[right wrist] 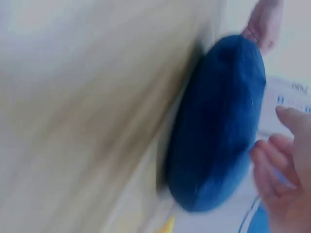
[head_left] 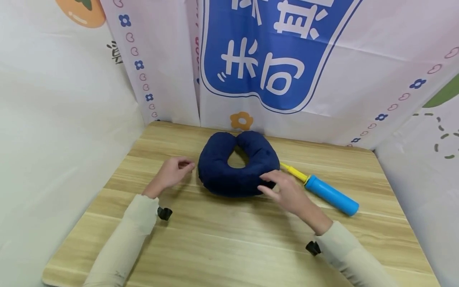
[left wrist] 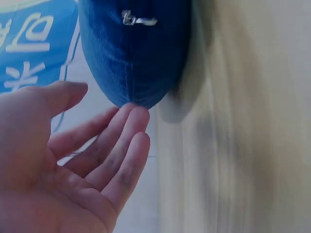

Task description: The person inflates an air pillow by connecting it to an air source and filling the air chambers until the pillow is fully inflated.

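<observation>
A navy blue U-shaped neck pillow [head_left: 233,181] lies on the wooden table, its opening toward the back wall. In the left wrist view a metal zipper pull [left wrist: 138,20] shows on the pillow's side. My left hand [head_left: 174,172] hovers just left of the pillow, fingers loosely bent and holding nothing; a small gap shows in the head view. At the pillow's right front, my right hand [head_left: 287,193] has its thumb and fingers spread, nothing gripped. Its fingertips overlap the pillow's edge in the head view; whether they touch it, I cannot tell.
A hand pump with a blue barrel [head_left: 331,195] and a yellow nozzle end lies right of the pillow, its tip close to it. Behind the table [head_left: 229,247] hangs a printed white cloth [head_left: 172,59]. White cloth walls stand at both sides.
</observation>
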### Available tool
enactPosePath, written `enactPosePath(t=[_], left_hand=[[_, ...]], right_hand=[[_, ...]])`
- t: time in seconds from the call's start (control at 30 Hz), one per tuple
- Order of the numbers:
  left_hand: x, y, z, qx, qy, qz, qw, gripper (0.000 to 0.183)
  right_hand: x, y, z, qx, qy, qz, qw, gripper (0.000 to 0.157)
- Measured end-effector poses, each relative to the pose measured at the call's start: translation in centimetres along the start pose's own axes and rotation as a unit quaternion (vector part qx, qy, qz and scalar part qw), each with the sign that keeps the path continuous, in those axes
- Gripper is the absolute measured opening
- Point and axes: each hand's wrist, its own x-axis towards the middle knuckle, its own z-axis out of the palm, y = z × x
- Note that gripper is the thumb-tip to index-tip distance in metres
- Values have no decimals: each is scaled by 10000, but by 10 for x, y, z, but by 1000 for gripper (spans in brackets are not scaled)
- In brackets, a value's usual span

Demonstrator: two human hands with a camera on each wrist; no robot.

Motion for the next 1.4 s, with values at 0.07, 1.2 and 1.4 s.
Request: enactPosePath(t=[0.07,1.2,1.4], left_hand=[[11,0,-2,-330,-24,-294,9990,42],[-7,15,14,-2034,-313,-1301,9699,47],[-22,11,16,-1600,-589,-1206,9780,43]], right_hand=[[-2,8,-11,103,-178,876,9959,34],[28,47,5,2004,-449,4095,8889,57],[33,54,11,2071,-496,4062,8886,55]])
